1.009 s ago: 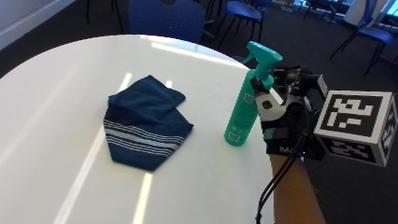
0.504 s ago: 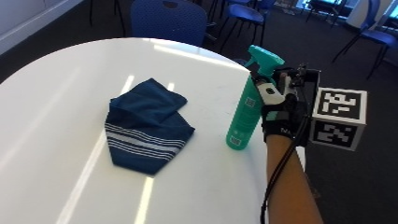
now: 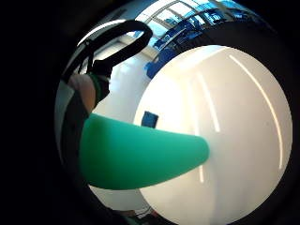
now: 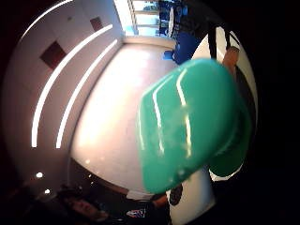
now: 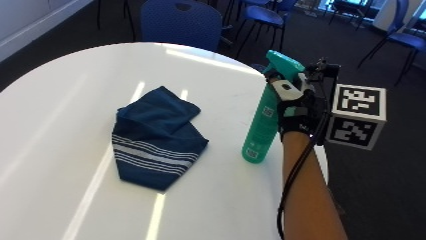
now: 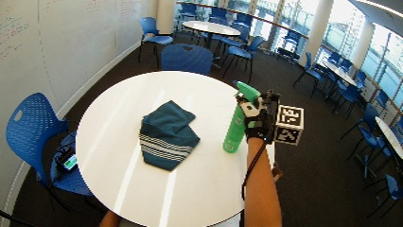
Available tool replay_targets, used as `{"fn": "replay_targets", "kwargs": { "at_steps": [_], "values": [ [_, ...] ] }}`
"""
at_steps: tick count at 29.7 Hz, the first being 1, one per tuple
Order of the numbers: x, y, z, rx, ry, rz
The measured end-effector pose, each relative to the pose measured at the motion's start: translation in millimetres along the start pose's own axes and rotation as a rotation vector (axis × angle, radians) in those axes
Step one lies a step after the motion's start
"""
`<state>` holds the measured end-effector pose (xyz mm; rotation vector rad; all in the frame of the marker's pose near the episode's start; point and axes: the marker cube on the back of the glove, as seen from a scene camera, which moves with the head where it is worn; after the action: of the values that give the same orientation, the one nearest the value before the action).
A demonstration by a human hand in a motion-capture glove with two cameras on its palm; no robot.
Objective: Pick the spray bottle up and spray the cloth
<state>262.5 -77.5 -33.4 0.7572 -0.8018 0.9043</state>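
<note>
Spray bottle (image 5: pixel 261 125): green plastic, tall and slim, standing upright on the round white worktop (image 5: pixel 60 100) near its edge on the person's right. Base on the surface; a small printed label low on the body. Trigger head at the top, nozzle turned toward the cloth side.

Gloved right hand (image 5: pixel 297 107): black glove, raised at the bottle's neck, just behind the trigger head. The fingers appear to be wrapped around the neck below the head, though the outside view shows mainly the back of the hand, so the contact is only partly seen. Forearm reaches up from the near edge of the worktop.

Palm views: the bottle's green body (image 3: pixel 140 157) fills much of the little finger side view, tapering away over the white worktop; the green head (image 4: pixel 187 122) fills the thumb side view, so the bottle is close against the palm.

Cloth (image 5: pixel 154 137): dark blue with a band of thin white stripes near one end, loosely folded, lying flat near the worktop's middle, apart from the bottle.

Blue chair (image 5: pixel 181 22): beyond the worktop's far edge.
</note>
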Motion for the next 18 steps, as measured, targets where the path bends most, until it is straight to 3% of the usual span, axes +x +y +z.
{"fn": "replay_targets", "kwargs": {
  "at_steps": [18],
  "values": [
    [-6.9,-8.3,3.1,0.026,-0.042,-0.127]
  ]
}}
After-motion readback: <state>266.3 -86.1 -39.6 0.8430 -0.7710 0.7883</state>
